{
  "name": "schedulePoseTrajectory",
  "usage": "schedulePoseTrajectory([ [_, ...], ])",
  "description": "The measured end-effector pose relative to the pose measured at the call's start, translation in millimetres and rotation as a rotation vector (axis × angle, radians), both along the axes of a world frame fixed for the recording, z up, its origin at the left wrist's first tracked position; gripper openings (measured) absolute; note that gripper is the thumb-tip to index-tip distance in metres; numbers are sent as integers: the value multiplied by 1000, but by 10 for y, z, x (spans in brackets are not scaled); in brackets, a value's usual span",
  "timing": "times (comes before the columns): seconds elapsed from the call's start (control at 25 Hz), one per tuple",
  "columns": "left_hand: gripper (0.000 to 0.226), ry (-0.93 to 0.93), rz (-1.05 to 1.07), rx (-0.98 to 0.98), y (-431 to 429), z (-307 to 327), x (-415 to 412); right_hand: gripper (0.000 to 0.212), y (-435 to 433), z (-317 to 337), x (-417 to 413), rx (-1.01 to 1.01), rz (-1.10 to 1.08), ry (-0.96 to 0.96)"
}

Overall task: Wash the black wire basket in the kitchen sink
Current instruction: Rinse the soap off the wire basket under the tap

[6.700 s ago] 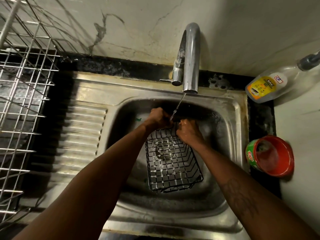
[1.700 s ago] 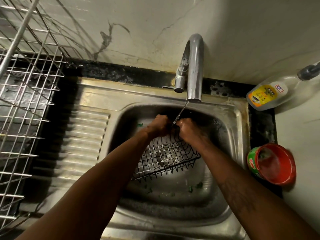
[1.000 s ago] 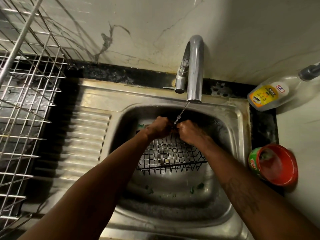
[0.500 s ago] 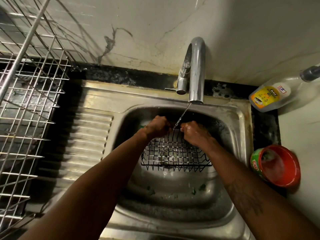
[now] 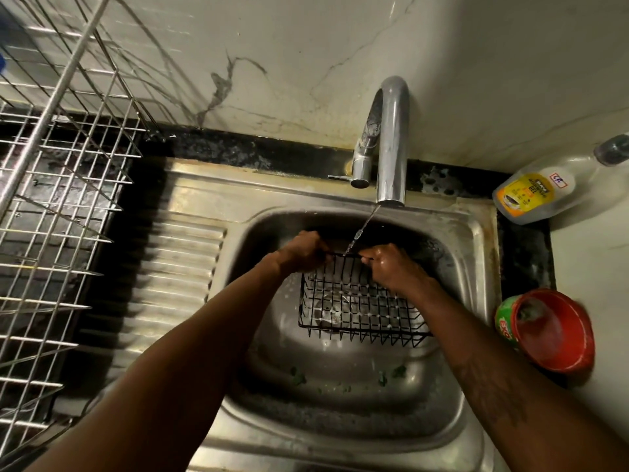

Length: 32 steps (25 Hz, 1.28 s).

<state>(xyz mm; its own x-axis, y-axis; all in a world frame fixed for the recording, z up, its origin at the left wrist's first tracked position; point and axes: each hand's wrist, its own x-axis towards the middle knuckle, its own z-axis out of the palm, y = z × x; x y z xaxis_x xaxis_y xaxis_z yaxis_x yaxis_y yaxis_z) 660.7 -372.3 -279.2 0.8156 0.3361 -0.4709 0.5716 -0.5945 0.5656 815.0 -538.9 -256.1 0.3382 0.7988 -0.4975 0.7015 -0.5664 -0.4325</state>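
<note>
Left hand (image 5: 303, 252) and right hand (image 5: 391, 267) each grip the far rim of the basket (image 5: 360, 304), at 11 and 1 o'clock. They hold it tilted in the sink (image 5: 476, 233), likely so the stream (image 5: 357, 233) from the tap (image 5: 391, 141) rinses that rim.

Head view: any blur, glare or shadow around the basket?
Head view: dim warm light; black wire basket sharp against the steel; sink's far wall in deep shadow; glare streaks the faucet; red tub at right smeared; dish rack splayed by the wide lens.
</note>
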Motion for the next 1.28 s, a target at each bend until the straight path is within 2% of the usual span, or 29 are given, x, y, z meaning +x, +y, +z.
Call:
schedulePoseTrajectory([
  [0.16,16,-25,78,16,-43,-72,24,28,46,-47,7,-14,-41,-8],
  [0.32,21,-36,46,52,-87,-63,89,36,128,-75,-61,-4,-44,10],
  [0.44,19,-35,42,34,-97,-72,102,30,167,-20,-114,10,-32,10],
  [0.6,17,-46,-13,43,-115,-27,84,35,217,0,-240,24,-40,19],
  [0.76,19,-30,-41,87,-31,-65,-64,29,250,26,-385,76,-25,92],
  [0.96,21,-6,11,70,-13,-75,-106,21,327,79,-455,53,33,74],
  [1.04,21,4,39,43,-28,-122,-85,26,268,99,-383,12,70,71],
  [1.16,21,23,60,-2,-137,-129,5,49,156,152,-267,-20,52,30],
  [1.28,23,55,40,-24,-203,-63,75,49,102,176,-270,-23,43,-10],
])
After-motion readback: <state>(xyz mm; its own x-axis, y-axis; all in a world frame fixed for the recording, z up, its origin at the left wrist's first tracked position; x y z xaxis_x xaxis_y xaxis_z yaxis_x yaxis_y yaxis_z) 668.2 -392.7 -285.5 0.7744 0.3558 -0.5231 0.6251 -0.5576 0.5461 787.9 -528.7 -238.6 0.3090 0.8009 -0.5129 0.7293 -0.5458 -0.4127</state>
